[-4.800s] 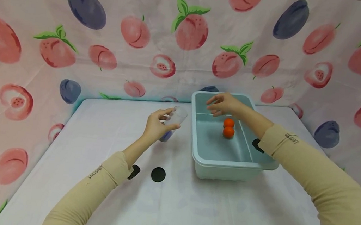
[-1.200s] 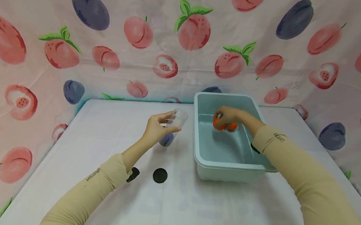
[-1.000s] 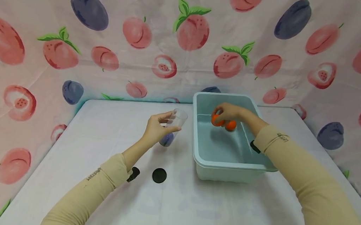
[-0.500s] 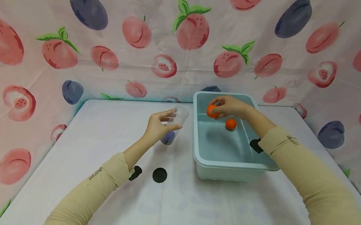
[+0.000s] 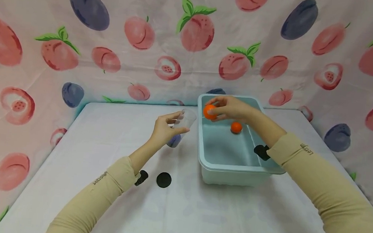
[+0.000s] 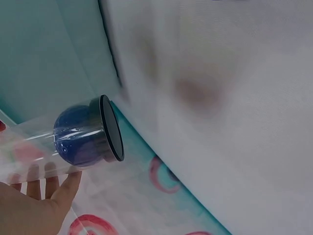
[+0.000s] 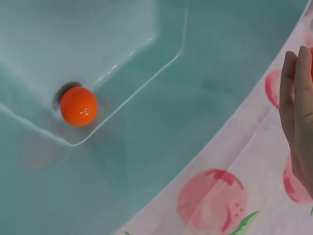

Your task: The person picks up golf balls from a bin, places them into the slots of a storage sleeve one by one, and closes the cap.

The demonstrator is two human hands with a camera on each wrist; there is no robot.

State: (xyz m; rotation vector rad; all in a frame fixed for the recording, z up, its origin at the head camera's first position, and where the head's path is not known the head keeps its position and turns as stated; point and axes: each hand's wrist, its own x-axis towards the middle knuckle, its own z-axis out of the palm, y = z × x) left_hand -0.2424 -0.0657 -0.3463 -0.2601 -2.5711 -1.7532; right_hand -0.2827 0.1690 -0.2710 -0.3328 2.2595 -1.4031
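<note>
right hand (image 5: 234, 108) pinches an orange ball (image 5: 209, 112) with part-open fingers (image 5: 220, 100); left hand (image 5: 163, 131) grips a tilted clear tube (image 5: 185, 120). a slack pinch could drop the ball.

The left rim (image 5: 200, 139) of the pale blue rectangular plastic bin (image 5: 238, 168) stands between my right hand (image 5: 233, 108) and the clear plastic cylinder (image 5: 184, 121) in my left hand (image 5: 163, 133); only narrow room shows between them.

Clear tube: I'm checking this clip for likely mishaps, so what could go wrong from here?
The right grip pinches an orange ball, which might slip and fall, perhaps into the bin. The clear tube leans in the left grip; tipped much further, it could let the blue ball roll out of its open top.
</note>
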